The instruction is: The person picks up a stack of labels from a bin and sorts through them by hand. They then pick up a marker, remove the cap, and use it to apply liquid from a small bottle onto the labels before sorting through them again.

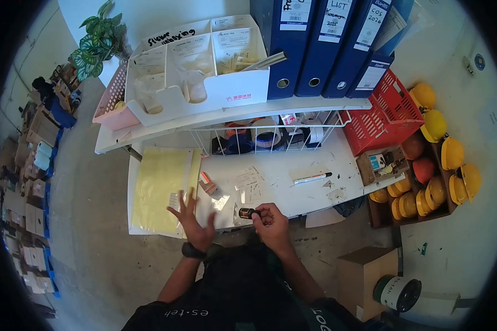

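Observation:
My right hand [273,227] pinches a small black cylinder with a brownish label [247,213], held just above the front edge of the white desk [292,201]. What kind of container it is, I cannot make out. My left hand [196,223] is spread wide with nothing in it, a dark band on its wrist. Beneath and beside its fingers lies a yellow plastic-covered folder [163,187]. Near the left hand are a small orange-and-white box [207,182] and a clear plastic packet [221,202]. A white marker [312,178] lies farther right.
A shelf over the desk carries a white divided organizer [234,90] and blue binders [281,55]. Below it hangs a white wire basket [204,140] with tape rolls. At right are a red crate [364,129], a wooden box [370,174], yellow helmets [433,126] and a carton [364,276].

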Action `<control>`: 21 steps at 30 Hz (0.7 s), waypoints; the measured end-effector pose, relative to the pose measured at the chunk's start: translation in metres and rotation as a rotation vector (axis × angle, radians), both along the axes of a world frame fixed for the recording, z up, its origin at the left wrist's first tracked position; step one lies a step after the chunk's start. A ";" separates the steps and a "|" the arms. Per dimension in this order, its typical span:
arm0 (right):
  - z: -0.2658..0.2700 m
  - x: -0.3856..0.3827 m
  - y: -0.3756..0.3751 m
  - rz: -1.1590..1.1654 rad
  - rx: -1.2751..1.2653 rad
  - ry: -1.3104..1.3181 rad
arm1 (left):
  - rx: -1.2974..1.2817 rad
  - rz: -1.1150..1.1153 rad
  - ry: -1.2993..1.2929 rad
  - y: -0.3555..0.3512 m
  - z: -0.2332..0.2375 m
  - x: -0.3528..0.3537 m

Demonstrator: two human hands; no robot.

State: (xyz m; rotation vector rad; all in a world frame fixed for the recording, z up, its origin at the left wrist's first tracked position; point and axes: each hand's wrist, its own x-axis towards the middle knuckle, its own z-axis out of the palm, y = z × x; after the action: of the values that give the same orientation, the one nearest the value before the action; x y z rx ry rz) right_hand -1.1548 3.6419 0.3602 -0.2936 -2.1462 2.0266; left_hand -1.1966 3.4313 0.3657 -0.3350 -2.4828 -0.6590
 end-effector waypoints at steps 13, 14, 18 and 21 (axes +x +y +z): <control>0.032 -0.011 0.001 0.516 0.371 0.260 | 0.495 -0.778 -0.795 0.026 -0.009 0.012; 0.040 -0.009 0.005 0.614 0.409 0.237 | 0.502 -0.780 -0.786 0.027 -0.010 0.011; 0.080 -0.011 0.003 0.463 0.470 0.393 | 0.734 -0.838 -0.731 0.038 -0.001 0.008; 0.063 -0.012 0.004 0.477 0.595 0.171 | 0.850 -0.821 -0.767 0.040 -0.004 0.009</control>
State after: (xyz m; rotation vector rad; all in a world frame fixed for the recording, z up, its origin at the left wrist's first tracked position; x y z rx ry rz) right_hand -1.1665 3.6458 0.4236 0.4939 -2.7429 1.3994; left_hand -1.1879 3.4712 0.3614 -0.8796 -2.3045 -2.4350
